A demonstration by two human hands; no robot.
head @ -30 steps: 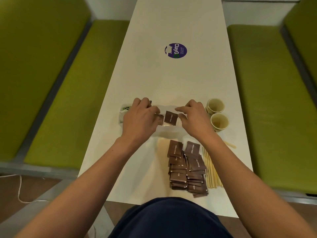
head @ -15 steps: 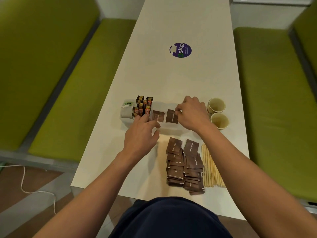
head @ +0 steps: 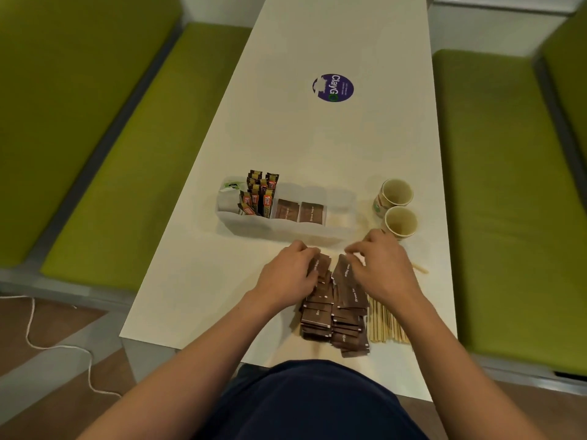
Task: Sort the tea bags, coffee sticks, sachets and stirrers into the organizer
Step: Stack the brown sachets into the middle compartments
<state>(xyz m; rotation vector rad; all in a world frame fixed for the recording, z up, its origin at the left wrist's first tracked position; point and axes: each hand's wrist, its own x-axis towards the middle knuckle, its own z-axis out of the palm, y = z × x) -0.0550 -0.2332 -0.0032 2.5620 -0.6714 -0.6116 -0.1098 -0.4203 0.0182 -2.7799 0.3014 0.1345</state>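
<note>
A clear plastic organizer (head: 254, 224) stands across the white table. It holds white tea bags (head: 228, 198) at its left end, upright coffee sticks (head: 260, 195) beside them, and two brown sugar sachets (head: 300, 211) in the middle compartments. A pile of brown sachets (head: 333, 315) lies in front of it, with wooden stirrers (head: 386, 323) along its right side. My left hand (head: 290, 274) pinches a sachet at the top of the pile. My right hand (head: 381, 268) pinches another sachet at the pile's top right.
Two paper cups (head: 397, 204) stand right of the organizer. A purple round sticker (head: 333, 87) lies farther up the table (head: 317, 138). Green bench seats (head: 508, 185) run along both sides. A white cable (head: 47, 346) lies on the floor at left.
Both hands have drawn back from the organizer, leaving two sachets in it, and now hold sachets at the top of the pile.
</note>
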